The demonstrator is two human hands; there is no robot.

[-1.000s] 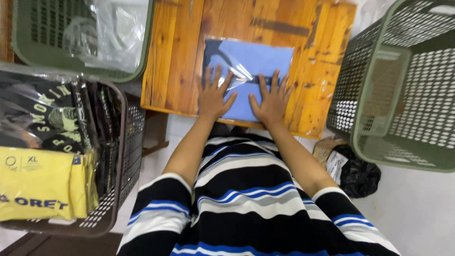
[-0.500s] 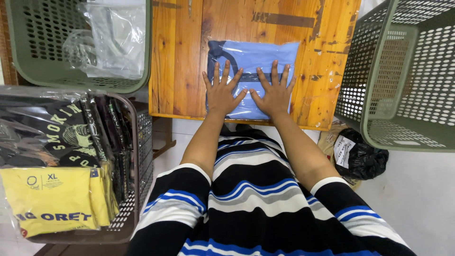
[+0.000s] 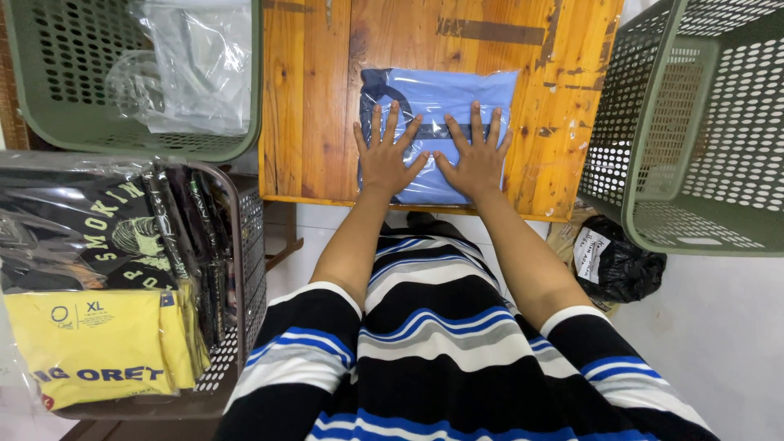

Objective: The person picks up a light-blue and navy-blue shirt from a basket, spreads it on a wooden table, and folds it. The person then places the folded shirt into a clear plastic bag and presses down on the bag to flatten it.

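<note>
Here, flat on the wooden surface (image 3: 310, 106), near its near edge and a little right of the middle: a folded light-blue garment in a clear plastic bag (image 3: 441, 98), with a dark collar showing at its far left corner. Pressed down on it, side by side: left hand (image 3: 385, 159) and right hand (image 3: 475, 159), palms flat, fingers (image 3: 390, 122) spread wide and straight, thumbs nearly touching over the lower middle of the bag. Nothing gripped or pinched, only flat pressure from above.

Likely light and soft, limp if lifted from one corner, so prone to sag and fold. Film glossy, probably slippery against skin and against the wood; liable to slide under a sideways push. Not fragile. Best taken by two opposite edges, or with thumbs on top and fingers slid beneath the near edge.

Beyond the surface's far left corner: a green perforated basket (image 3: 49, 122) with loose clear bags (image 3: 196, 65). Off the right edge: another green basket (image 3: 694, 139), with a black plastic bag (image 3: 625, 265) on the floor below it. To the left: a brown basket (image 3: 249, 245) packed with bagged black and yellow shirts (image 3: 90, 343).
</note>
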